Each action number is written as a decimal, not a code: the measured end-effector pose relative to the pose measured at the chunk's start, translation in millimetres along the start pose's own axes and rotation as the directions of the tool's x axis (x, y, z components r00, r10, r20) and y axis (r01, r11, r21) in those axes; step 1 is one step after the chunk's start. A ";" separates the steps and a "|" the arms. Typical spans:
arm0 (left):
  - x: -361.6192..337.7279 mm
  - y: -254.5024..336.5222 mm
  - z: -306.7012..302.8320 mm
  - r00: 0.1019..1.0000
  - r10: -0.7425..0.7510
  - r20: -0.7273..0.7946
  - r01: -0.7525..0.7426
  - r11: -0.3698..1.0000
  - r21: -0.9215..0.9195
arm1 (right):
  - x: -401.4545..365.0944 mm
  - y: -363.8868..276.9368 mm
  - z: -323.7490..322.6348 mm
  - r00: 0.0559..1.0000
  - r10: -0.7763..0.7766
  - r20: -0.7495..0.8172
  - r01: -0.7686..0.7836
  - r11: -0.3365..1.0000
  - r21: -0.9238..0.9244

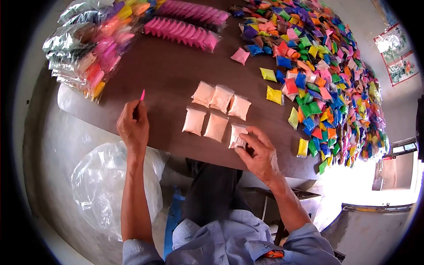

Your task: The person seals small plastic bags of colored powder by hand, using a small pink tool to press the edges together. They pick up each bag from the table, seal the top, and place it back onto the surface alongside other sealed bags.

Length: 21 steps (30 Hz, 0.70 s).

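Over at the brown table [154, 84], the person's right hand [260, 154] has its fingers pinching a small pale packet [237, 135], the last of three in the near row, with three more pale packets [221, 97] lying just beyond. The left hand [134, 121] is held near the table's edge, its fingers pinching a slim pink item [142, 94], well to the left of the packets.

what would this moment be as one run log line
left hand: holds small bright-pink pointed item | right hand: fingers on pale-peach plastic packet | five similar packets alongside | multicoloured packet heap at right
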State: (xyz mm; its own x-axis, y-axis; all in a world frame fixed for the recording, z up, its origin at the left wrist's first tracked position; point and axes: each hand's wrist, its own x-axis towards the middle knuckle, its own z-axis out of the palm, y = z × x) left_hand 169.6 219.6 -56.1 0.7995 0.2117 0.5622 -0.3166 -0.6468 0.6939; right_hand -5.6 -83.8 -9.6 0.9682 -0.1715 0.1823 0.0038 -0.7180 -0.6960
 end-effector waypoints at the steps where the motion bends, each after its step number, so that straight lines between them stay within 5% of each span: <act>1: 0.1 0.2 -0.5 1.000 0.003 0.001 -0.003 1.000 0.000 | 1.7 2.1 2.8 0.998 -0.046 -0.030 0.044 0.998 -0.050; 8: -0.4 -1.1 -0.4 1.000 -0.011 0.023 0.011 1.000 -0.004 | 10.9 1.7 14.1 0.981 -0.167 -0.101 0.151 0.978 -0.144; 15: -0.8 -1.1 -3.0 0.999 -0.013 0.040 0.012 0.999 0.029 | 5.3 -2.4 7.7 0.986 -0.110 -0.125 0.100 0.991 -0.088; 17: -1.7 -12.2 1.1 0.999 0.017 0.030 -0.017 1.000 0.006 | -3.0 10.2 3.6 0.956 -0.231 -0.182 0.197 0.962 -0.188; 21: -1.4 -13.0 -0.7 0.995 0.085 0.059 -0.088 0.995 0.043 | -25.7 16.2 -22.7 0.958 -0.198 -0.209 0.130 0.945 -0.300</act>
State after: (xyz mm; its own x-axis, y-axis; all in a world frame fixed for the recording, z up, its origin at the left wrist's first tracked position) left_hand 172.2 228.1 -65.6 0.7980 0.1124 0.5920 -0.3635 -0.6937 0.6217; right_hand -36.1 -106.3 -9.8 0.8743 -0.1630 0.4573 0.0541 -0.9033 -0.4255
